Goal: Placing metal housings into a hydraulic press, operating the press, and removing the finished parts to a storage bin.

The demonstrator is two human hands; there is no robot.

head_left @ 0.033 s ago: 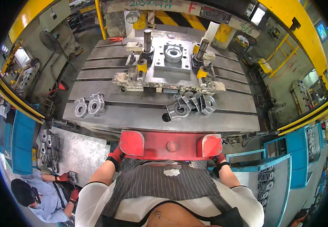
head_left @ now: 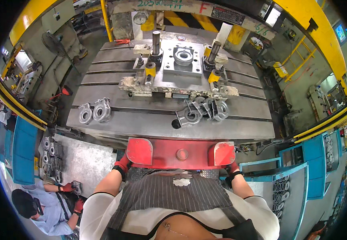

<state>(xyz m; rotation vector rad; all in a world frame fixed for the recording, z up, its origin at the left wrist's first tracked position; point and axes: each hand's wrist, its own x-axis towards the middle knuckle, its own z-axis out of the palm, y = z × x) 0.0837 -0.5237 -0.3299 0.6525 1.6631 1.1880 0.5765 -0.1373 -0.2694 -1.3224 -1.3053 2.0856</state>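
Grooved steel press bed (head_left: 169, 120); gloved hands (head_left: 122, 164) (head_left: 232, 167) (probably pressing) red panel (head_left: 181, 154).

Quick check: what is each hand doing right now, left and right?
Left hand, red-gloved: pressed up under the left red guard pad of the red control box; grip cannot be told.
Right hand, red-gloved: under the right red guard pad; mostly hidden, cannot be told.

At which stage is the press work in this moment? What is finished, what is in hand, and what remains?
Looks done: a heap of grey metal castings lies on the press bed, with two more castings at its left.
In hand: one part sits in the die, and the left hand and right hand, both in red gloves, are at the red control console.
Left: stacked parts wait at lower left.
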